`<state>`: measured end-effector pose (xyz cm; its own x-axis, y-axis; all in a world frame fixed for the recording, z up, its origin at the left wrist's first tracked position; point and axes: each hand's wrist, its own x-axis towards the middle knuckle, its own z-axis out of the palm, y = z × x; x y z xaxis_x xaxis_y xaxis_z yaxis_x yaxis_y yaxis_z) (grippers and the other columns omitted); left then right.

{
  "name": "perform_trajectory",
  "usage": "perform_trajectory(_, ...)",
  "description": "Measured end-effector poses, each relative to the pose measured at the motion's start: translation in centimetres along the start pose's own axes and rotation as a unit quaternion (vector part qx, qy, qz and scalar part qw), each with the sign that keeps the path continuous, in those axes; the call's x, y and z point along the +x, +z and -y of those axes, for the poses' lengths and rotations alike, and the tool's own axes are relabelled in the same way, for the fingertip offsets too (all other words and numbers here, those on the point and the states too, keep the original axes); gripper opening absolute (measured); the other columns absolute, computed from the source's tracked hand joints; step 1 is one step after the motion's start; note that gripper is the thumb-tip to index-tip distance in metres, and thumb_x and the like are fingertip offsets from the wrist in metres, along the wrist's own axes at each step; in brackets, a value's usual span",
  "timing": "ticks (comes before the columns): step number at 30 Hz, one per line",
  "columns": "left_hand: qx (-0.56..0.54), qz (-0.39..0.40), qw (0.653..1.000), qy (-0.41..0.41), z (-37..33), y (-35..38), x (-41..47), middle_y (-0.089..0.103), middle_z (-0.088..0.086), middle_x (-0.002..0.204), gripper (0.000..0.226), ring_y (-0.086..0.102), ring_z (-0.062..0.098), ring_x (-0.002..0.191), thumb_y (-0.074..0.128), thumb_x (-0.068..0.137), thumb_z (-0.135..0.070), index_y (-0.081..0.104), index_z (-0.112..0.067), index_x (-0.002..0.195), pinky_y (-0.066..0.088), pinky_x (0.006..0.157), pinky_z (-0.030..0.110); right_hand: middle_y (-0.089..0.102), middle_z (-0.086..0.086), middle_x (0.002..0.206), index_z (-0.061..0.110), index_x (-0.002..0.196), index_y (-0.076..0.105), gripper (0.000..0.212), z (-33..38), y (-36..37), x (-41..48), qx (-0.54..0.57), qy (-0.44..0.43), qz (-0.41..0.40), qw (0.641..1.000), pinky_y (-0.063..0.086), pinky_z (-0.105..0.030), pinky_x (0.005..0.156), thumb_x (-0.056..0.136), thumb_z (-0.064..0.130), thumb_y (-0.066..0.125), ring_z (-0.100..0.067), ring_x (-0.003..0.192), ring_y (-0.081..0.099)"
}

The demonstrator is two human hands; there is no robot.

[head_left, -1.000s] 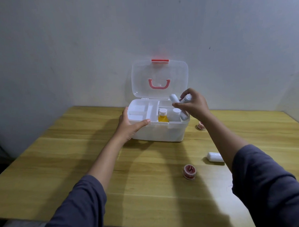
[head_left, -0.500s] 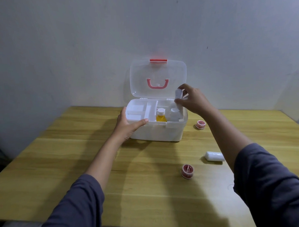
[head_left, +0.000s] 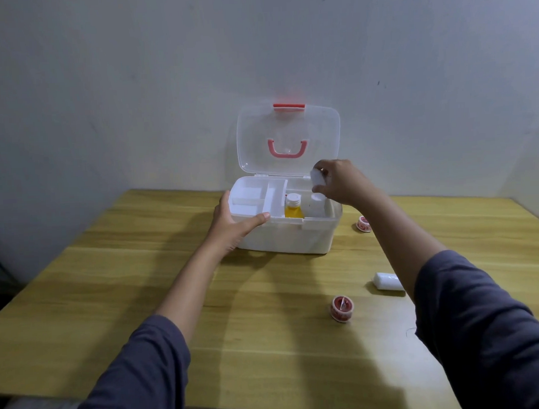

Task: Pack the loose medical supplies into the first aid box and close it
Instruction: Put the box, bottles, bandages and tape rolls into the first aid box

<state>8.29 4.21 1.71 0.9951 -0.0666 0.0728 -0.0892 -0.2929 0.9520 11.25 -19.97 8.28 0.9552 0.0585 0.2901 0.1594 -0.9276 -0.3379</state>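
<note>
The white first aid box (head_left: 288,239) stands open at the far middle of the table, its clear lid (head_left: 290,138) upright with a pink handle. Inside I see a white divider tray, a yellow bottle (head_left: 293,208) and a white bottle (head_left: 317,203). My left hand (head_left: 235,223) grips the box's front left corner, thumb on the rim. My right hand (head_left: 338,181) holds a white roll (head_left: 318,178) upright above the box's right compartment. On the table lie a white roll (head_left: 387,281), a red tape roll (head_left: 342,307) and another red tape roll (head_left: 364,224).
The wooden table (head_left: 142,287) runs up against a pale wall behind the box. Its near edge is at the bottom of the view, and its right edge is near the far right.
My right hand has turned the white roll from tilted to upright and moved it toward the box's back right corner. The left hand has stayed on the box.
</note>
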Motion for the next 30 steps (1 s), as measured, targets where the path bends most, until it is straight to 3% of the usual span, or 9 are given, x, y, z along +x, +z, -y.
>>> perform_trajectory(3,-0.005,0.001,1.0,0.006,0.0,0.1,0.0,0.037,-0.002,0.152,0.12,0.038,0.015,0.137,0.077,0.048,-0.062,0.028,-0.029,0.152,0.035,0.102,0.028,0.06,-0.014,0.112,0.01,0.115,0.058,0.04,-0.2,0.2,0.0,-0.009,-0.027,0.021,0.999,0.042,-0.031,0.079,0.077,0.018,0.066,-0.029,0.1,0.055)
perform_trajectory(8,-0.006,0.0,1.0,0.005,0.2,0.1,0.2,0.032,0.0,0.156,0.112,0.034,0.016,0.141,0.083,0.063,-0.049,0.023,-0.026,0.155,0.032,0.104,0.028,0.067,-0.014,0.105,0.011,0.108,0.061,0.029,-0.8,0.0,-0.7,0.003,-0.04,0.053,0.998,0.037,-0.027,0.07,0.082,0.007,0.052,-0.022,0.082,0.051)
perform_trajectory(10,-0.005,-0.001,1.0,0.009,0.1,0.0,0.1,0.031,0.0,0.157,0.103,0.032,0.016,0.142,0.084,0.073,-0.04,0.022,-0.024,0.155,0.03,0.102,0.026,0.068,-0.012,0.105,0.012,0.107,0.064,0.029,-0.9,-0.2,-0.9,-0.009,-0.051,0.075,0.996,0.042,-0.03,0.073,0.081,0.008,0.054,-0.023,0.087,0.056)
perform_trajectory(13,0.0,0.002,1.0,0.005,0.1,0.0,0.1,0.031,-0.001,0.157,0.114,0.033,0.015,0.141,0.08,0.061,-0.051,0.022,-0.026,0.155,0.031,0.103,0.027,0.068,-0.009,0.112,0.01,0.108,0.068,0.027,-0.8,-0.7,-1.4,-0.019,-0.07,0.088,0.993,0.045,-0.032,0.086,0.082,0.011,0.059,-0.027,0.101,0.059)
perform_trajectory(20,0.017,0.012,1.0,0.01,0.3,-0.3,0.2,0.029,-0.002,0.159,0.127,0.03,0.017,0.147,0.076,0.05,-0.065,0.019,-0.026,0.157,0.031,0.112,0.03,0.072,-0.008,0.096,0.01,0.096,0.073,0.019,-1.7,-0.3,-2.3,0.062,-0.081,-0.039,0.994,0.053,-0.035,0.08,0.081,0.01,0.062,-0.02,0.077,0.061)
perform_trajectory(25,0.031,0.016,0.999,0.003,0.4,-0.5,0.4,0.033,-0.002,0.159,0.131,0.033,0.019,0.146,0.074,0.044,-0.072,0.022,-0.027,0.155,0.034,0.119,0.042,0.072,-0.006,0.107,0.01,0.107,0.068,0.026,-1.3,0.2,-2.1,0.047,-0.087,-0.021,0.995,0.052,-0.034,0.086,0.085,0.008,0.054,-0.024,0.095,0.066)
perform_trajectory(30,0.058,0.03,0.998,0.01,0.2,-1.0,0.6,0.034,-0.003,0.157,0.126,0.035,0.017,0.145,0.072,0.046,-0.075,0.026,-0.028,0.153,0.035,0.113,0.035,0.067,-0.004,0.118,0.019,0.116,0.063,0.029,-1.5,0.0,-2.9,0.122,-0.036,0.017,0.992,0.047,-0.039,0.098,0.088,0.021,0.057,-0.023,0.108,0.061)
